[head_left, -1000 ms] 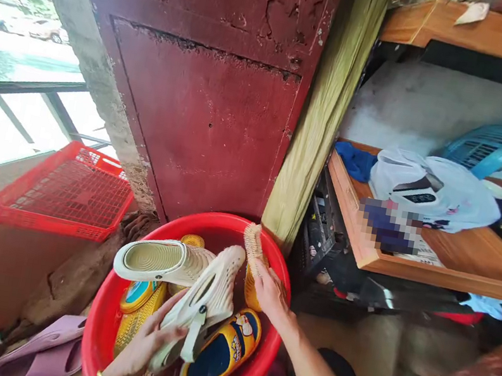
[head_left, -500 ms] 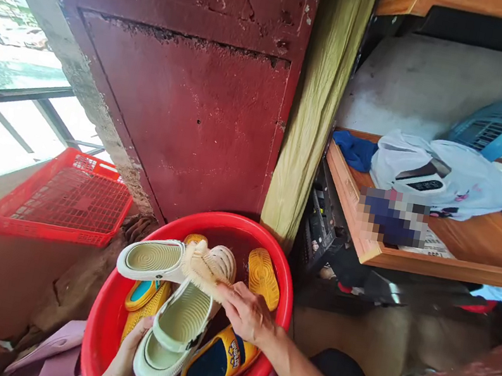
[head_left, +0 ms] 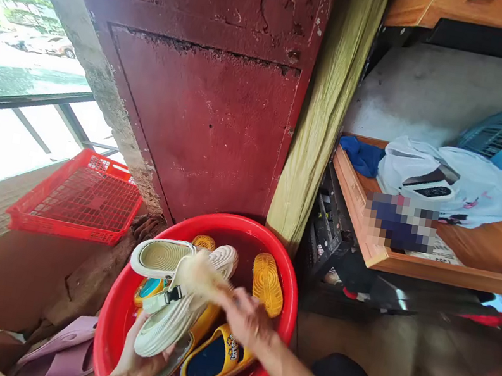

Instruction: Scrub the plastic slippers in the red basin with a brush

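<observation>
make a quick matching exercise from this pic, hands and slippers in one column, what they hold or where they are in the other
Column 1
1. left hand
2. right hand
3. navy-and-yellow slipper
4. lilac slipper

Column 2
A. lying outside the basin, at its lower left
B. holding a hand brush
C. lying inside the red plastic basin
D. holding a cream clog

Right pairs: 1-D, 2-B, 3-C, 4-A
</observation>
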Demonstrator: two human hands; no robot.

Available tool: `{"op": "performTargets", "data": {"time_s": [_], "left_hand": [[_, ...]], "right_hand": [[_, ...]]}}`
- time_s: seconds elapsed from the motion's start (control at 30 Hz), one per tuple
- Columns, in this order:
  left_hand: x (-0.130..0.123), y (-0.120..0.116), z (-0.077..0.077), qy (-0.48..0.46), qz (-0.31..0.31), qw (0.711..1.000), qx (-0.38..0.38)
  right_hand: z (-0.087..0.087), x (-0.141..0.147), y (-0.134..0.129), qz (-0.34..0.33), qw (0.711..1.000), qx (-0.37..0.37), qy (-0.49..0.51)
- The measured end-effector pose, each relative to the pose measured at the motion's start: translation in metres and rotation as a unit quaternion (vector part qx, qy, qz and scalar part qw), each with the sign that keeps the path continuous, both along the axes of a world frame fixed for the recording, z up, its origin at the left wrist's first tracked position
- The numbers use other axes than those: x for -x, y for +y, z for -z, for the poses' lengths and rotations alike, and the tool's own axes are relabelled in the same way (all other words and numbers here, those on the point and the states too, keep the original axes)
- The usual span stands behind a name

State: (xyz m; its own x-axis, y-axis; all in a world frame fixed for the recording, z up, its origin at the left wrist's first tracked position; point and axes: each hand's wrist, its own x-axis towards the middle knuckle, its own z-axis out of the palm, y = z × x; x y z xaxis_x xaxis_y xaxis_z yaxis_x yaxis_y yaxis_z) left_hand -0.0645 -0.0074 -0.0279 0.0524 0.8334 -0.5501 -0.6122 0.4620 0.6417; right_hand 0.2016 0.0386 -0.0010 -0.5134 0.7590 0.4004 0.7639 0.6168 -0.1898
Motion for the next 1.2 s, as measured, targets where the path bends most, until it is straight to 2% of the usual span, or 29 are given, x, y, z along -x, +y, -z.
{"op": "performTargets", "data": {"time_s": [0.03,0.07,0.1,0.13,0.17,0.27,0.3,0.33,0.4,0.43,0.5,0.57,0.7,0.73,0.87,0.93,1.03,1.07,1.2], "left_hand": [[-0.001,0.0,-0.002,-0.005,-0.015,1.0,0.019],[-0.001,-0.001,-0.004,-0.009,-0.029,0.999,0.035],[-0.002,-0.001,-0.006,-0.012,-0.037,0.998,0.045],[-0.002,-0.002,-0.006,-0.014,-0.039,0.998,0.052],[-0.002,-0.002,-0.005,-0.013,-0.039,0.998,0.053],[-0.004,0.001,-0.004,0.006,-0.053,0.998,0.041],[-0.005,0.002,-0.005,0.01,-0.054,0.998,0.039],[-0.007,0.005,-0.007,0.012,-0.049,0.998,0.037],[-0.011,0.009,-0.014,0.023,-0.012,0.999,0.031],[-0.013,0.011,-0.019,0.037,0.014,0.999,0.018],[-0.015,0.013,-0.028,0.087,0.067,0.993,-0.029],[-0.016,0.013,-0.035,0.162,0.111,0.978,-0.075],[-0.009,0.004,-0.043,0.286,0.151,0.94,-0.109],[-0.007,0.002,-0.044,0.299,0.158,0.934,-0.115],[-0.002,-0.001,-0.052,0.334,0.174,0.913,-0.154],[-0.002,0.0,-0.056,0.353,0.179,0.902,-0.171],[-0.003,0.002,-0.061,0.358,0.186,0.897,-0.179],[-0.002,0.002,-0.062,0.352,0.188,0.9,-0.174],[0.013,0.001,-0.063,0.34,0.176,0.915,-0.129]], "right_hand": [[-0.002,-0.004,0.008,0.079,0.997,0.024,-0.005],[-0.003,-0.007,0.014,0.124,0.991,0.043,-0.008],[-0.004,-0.008,0.016,0.143,0.988,0.052,-0.005],[-0.005,-0.007,0.014,0.124,0.991,0.05,0.003],[-0.004,-0.004,0.008,0.076,0.996,0.039,0.012],[0.003,0.013,-0.015,-0.105,0.994,-0.008,0.027],[0.006,0.016,-0.019,-0.12,0.992,-0.011,0.023],[0.01,0.015,-0.017,-0.098,0.995,0.0,0.021],[0.017,0.006,-0.002,0.017,0.998,0.048,0.026],[0.02,-0.001,0.008,0.081,0.994,0.073,0.032],[0.022,-0.017,0.027,0.154,0.983,0.098,0.038],[0.022,-0.027,0.035,0.146,0.983,0.102,0.041],[0.02,-0.031,0.029,0.045,0.992,0.115,0.025],[0.019,-0.032,0.028,0.045,0.991,0.123,0.009],[0.015,-0.039,0.032,0.115,0.984,0.137,-0.009],[0.014,-0.037,0.03,0.093,0.988,0.125,0.012],[0.017,-0.03,0.025,0.023,0.993,0.118,0.002],[0.02,-0.031,0.026,0.03,0.992,0.125,-0.011],[0.029,-0.051,0.039,0.145,0.976,0.159,-0.021]]}}
